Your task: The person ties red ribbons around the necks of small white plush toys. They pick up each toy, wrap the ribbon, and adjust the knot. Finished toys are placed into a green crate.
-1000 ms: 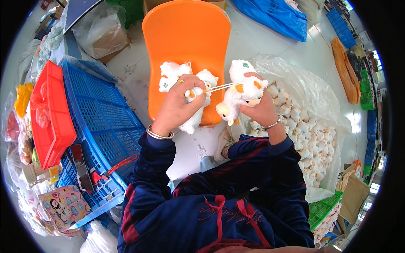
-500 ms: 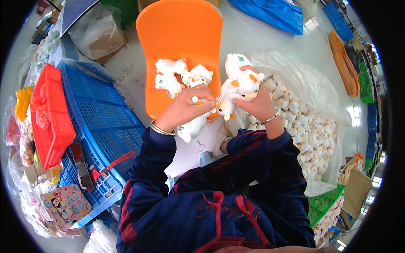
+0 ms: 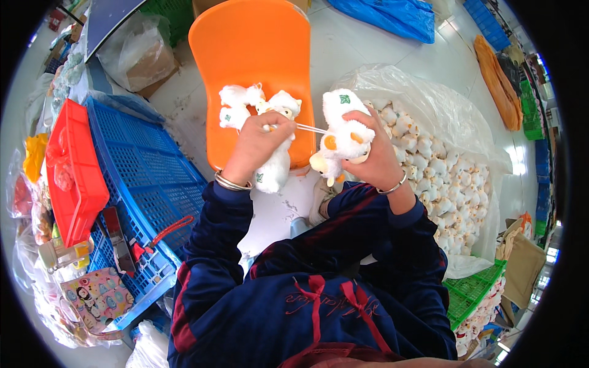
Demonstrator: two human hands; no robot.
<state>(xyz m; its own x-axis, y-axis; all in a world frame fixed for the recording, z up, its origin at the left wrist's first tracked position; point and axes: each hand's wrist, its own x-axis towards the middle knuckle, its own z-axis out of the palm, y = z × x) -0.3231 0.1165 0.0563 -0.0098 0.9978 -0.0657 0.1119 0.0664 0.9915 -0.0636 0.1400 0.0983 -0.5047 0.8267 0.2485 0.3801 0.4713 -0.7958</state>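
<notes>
My right hand (image 3: 381, 154) is closed around small white plush toys (image 3: 343, 110) with orange ears, bunched together; one bears a green mark. A pair of thin white cords (image 3: 311, 128) runs taut from these toys to my left hand (image 3: 261, 144), whose fingers pinch the cords' other end. Beneath the left hand hangs or lies another white plush toy (image 3: 273, 170); whether that hand also holds it I cannot tell. More white plush toys (image 3: 236, 105) rest on the seat of an orange chair (image 3: 251, 49) in front of me.
To the right, a clear plastic bag (image 3: 423, 86) spreads around a heap of small white-and-orange plush pieces (image 3: 451, 196). Blue plastic crates (image 3: 144, 147) and a red tray (image 3: 72, 178) stand on the left. A green crate (image 3: 472, 291) is at lower right, a blue bag (image 3: 389, 17) on the far floor.
My left hand has drawn away leftward from the right, so the cords between them now show stretched. The toys in my right hand have turned more upright. The view has shifted slightly.
</notes>
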